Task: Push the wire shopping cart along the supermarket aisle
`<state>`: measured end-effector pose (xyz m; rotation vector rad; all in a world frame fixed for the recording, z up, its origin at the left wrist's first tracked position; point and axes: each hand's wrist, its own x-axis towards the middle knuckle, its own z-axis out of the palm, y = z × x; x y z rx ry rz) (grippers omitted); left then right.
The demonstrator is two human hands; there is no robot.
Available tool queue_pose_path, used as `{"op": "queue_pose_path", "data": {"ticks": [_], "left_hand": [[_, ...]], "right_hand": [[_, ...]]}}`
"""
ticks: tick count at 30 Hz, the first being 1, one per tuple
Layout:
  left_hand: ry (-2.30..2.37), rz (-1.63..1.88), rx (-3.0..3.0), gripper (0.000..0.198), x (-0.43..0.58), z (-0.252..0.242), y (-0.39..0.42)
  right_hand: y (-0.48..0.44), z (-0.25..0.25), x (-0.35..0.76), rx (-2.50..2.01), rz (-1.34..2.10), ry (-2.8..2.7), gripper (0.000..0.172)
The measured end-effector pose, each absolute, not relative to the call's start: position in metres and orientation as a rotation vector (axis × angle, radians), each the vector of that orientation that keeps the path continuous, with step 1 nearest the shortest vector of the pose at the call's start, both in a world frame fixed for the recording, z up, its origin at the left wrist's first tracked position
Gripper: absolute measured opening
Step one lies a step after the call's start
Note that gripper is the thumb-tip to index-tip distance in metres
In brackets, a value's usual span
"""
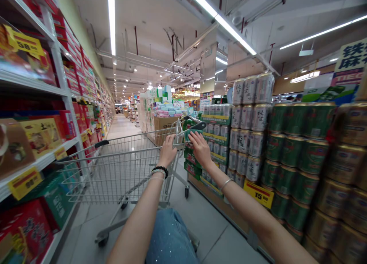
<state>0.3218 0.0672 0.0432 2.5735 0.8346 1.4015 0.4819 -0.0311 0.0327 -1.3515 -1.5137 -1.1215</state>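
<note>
cart rim under left hand, shelf edge beside cart

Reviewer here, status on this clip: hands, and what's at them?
Left hand curled on wire shopping cart rim. Right hand on green can pack. Stacked cans beside cart.

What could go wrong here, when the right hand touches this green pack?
The green pack sits on a stack, so moving it might topple the neighbouring cans. The shopping cart has only the left hand on it, so it could roll into the shelf.
</note>
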Motion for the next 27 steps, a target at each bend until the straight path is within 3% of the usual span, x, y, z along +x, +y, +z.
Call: {"op": "queue_pose_path", "data": {"ticks": [6,15,21,27], "left_hand": [[1.119,1.281,2.741,0.054,0.293,0.012,0.07],[1.193,1.269,2.808,0.057,0.276,0.003,0.062],[1.375,1.304,2.72,0.05,0.237,0.0,0.075],[1.36,1.312,2.698,0.054,0.232,-0.001,0.068]], "right_hand": [[-0.029,0.069,0.499,-1.328,-1.076,-1.239,0.069],[-0.007,0.039,0.449,-1.328,-1.057,-1.729,0.061],[-0.021,0.068,0.491,-1.341,-1.039,-1.39,0.063],[0.006,0.037,0.437,-1.324,-0.986,-1.55,0.057]]}}
